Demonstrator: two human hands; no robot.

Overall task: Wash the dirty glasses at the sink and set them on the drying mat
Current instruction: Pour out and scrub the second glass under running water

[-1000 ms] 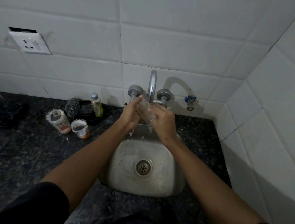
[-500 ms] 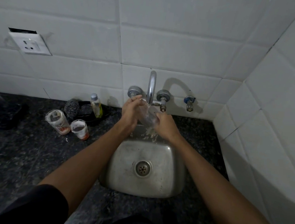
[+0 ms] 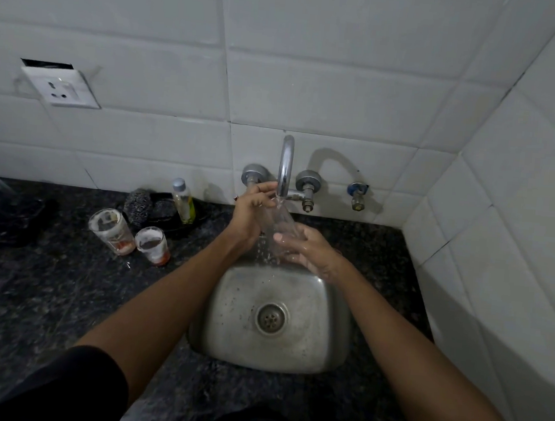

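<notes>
Now tilted under tap (image 3: 286, 164): clear, wet glass (image 3: 280, 225).

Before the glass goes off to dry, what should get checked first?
1. Both hands hold the clear glass: left hand and right hand around it: ok.
2. Water from the tap hits the glass: ok.
3. Glass is over the sink: ok.
4. Glass fully clean: cannot tell.
5. Drying mat ready: cannot tell, none in view.
6. All glasses washed: not ok, two dirty glasses wait on the counter.
</notes>
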